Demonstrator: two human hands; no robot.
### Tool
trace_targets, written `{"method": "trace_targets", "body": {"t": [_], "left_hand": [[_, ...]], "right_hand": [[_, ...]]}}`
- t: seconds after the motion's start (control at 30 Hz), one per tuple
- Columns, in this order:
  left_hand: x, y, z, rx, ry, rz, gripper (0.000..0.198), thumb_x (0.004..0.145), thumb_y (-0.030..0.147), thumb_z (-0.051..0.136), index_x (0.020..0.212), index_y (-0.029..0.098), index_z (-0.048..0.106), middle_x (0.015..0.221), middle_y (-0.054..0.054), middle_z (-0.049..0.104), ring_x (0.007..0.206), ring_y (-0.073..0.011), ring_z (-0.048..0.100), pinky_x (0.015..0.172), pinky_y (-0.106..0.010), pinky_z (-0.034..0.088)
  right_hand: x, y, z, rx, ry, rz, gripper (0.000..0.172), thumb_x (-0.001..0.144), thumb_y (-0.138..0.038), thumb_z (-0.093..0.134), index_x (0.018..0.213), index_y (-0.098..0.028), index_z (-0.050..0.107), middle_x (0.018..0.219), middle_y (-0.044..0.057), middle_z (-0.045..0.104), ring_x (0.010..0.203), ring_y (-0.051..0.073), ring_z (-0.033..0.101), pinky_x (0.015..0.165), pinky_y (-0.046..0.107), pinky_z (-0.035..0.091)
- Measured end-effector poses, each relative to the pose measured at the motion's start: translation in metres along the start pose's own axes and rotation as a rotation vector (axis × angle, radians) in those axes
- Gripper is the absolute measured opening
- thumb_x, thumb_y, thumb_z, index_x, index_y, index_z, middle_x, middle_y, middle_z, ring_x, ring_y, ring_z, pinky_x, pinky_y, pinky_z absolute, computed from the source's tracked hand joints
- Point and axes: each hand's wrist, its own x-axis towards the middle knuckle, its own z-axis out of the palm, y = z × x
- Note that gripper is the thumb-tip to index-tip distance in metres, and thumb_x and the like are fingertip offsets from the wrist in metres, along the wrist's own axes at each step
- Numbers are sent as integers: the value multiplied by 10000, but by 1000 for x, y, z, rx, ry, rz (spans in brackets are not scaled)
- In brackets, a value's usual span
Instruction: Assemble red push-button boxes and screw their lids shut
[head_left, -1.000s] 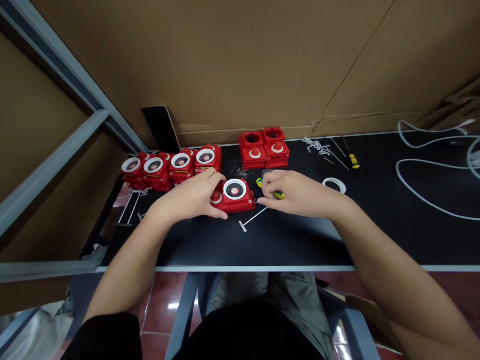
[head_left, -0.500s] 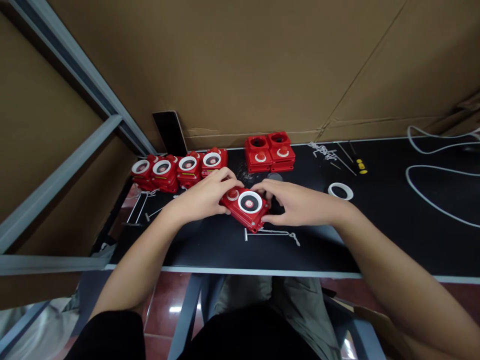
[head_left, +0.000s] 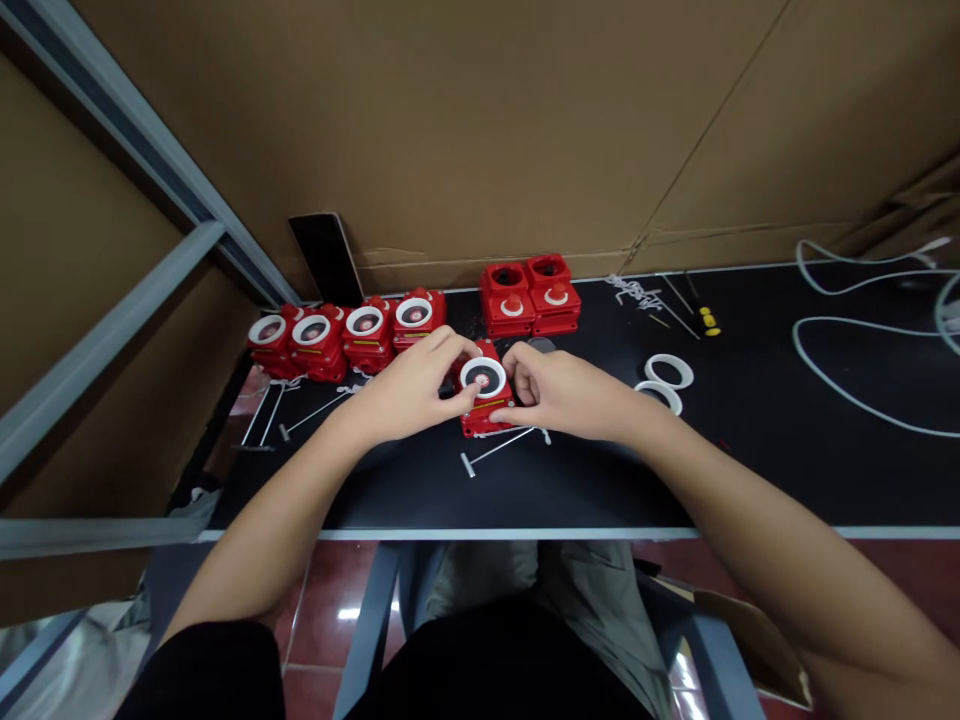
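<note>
A red device (head_left: pixel 486 413) with a white ring (head_left: pixel 484 378) around its dark round face stands on the black table between my hands. My left hand (head_left: pixel 427 385) grips its left side, the thumb at the ring's lower edge. At its right side my right hand (head_left: pixel 551 392) has curled fingers, with the thumb on the lower right of the body. A small metal T-bar (head_left: pixel 495 450) on a white cord lies just in front of the device. The device's far part is partly hidden by my fingers.
Several red devices with white rings (head_left: pixel 318 345) line the left. Two red devices without rings (head_left: pixel 529 300) stand behind. Rightward lie loose white rings (head_left: pixel 670 371), a yellow-handled screwdriver (head_left: pixel 708 321), white cords (head_left: pixel 636 292) and a cable (head_left: pixel 855 398). A phone (head_left: pixel 327 258) leans on the cardboard.
The device has turned from slanted to nearly straight and sits slightly farther left and back. My left thumb has moved onto its ring. A second loose white ring now shows beyond my right forearm.
</note>
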Motion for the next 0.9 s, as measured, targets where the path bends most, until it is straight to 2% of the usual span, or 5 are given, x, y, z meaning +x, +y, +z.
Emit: {"method": "trace_targets", "body": {"t": [0.2, 0.5, 0.6, 0.7, 0.9], "left_hand": [[2, -6, 3, -5, 22, 38, 424, 955, 417, 829, 1294, 208, 682, 1242, -87, 715, 1064, -266, 718, 1005, -430, 616], [1, -4, -9, 71, 93, 97, 353, 929, 322, 817, 1237, 201, 696, 1198, -79, 767, 1072, -267, 716, 979, -419, 603], [2, -7, -12, 134, 179, 125, 351, 945, 321, 808, 1256, 206, 692, 1243, -88, 783, 1124, -283, 718, 1011, -438, 596], [5, -17, -7, 212, 286, 133, 306, 1008, 348, 773, 1274, 222, 686, 1296, -96, 795, 1204, -303, 723, 1093, -488, 576], [18, -44, 15, 390, 366, 172, 162, 1095, 296, 675, 1236, 220, 700, 1395, -139, 786, 1378, -367, 630, 1207, -595, 527]], "right_hand": [[4, 0, 9, -72, 53, -59, 475, 932, -518, 882, 827, -193, 552, 781, -3, 686, 685, 114, 562, 688, 258, 342], [3, -3, 10, -70, 70, -207, 302, 1011, -374, 782, 867, -176, 608, 800, -5, 669, 712, 103, 523, 739, 254, 326], [0, -5, 7, -99, 103, -257, 306, 1054, -356, 669, 826, -172, 582, 788, 7, 670, 700, 102, 498, 725, 265, 300], [-1, -4, 6, -134, 120, -271, 310, 1055, -341, 624, 802, -172, 566, 780, 15, 668, 689, 104, 474, 708, 273, 277], [-1, -3, 10, -182, 131, -305, 327, 1064, -322, 612, 779, -169, 561, 757, 9, 644, 672, 104, 440, 678, 270, 252]]}}
